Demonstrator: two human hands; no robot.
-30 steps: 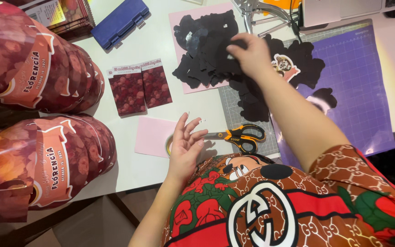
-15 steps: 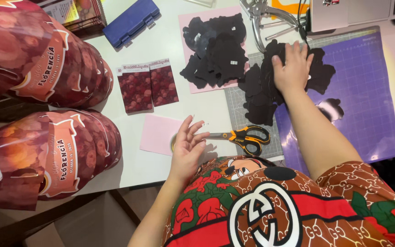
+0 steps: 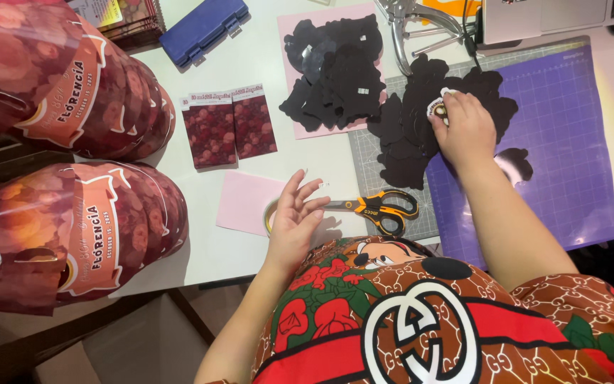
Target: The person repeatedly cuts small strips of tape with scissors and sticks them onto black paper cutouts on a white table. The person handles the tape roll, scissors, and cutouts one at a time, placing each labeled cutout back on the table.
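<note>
Right hand: laid palm down, fingers curled, on a heap of black paper cut-outs at the far side of the counter. The fingertips were seen pressed on a small round printed piece atop the heap; whether that piece was pinched or only touched could not be told.

Left hand: held open and loose above the counter edge, fingers spread, nothing gripped. A tiny white scrap, apparently a bit of tape, was seen stuck at one fingertip. A roll of tape lay partly hidden just under the palm.

Step judged in hand: the sorting or picking of one cut-out from the heap. A light pinch at the edge of one piece would be called for, so that its neighbours were not dragged along.

Beside the left hand: orange-handled scissors, blades shut, lying on a grey cutting mat; a pale pink card under the tape roll.

Beneath the heap: a purple gridded mat, overlapping the grey one.

Further off: a second pile of black cut-outs on a pink sheet; two small dark-red floral packets; a blue flat case.

Counter's left edge: large red printed paper forms, stacked.
</note>
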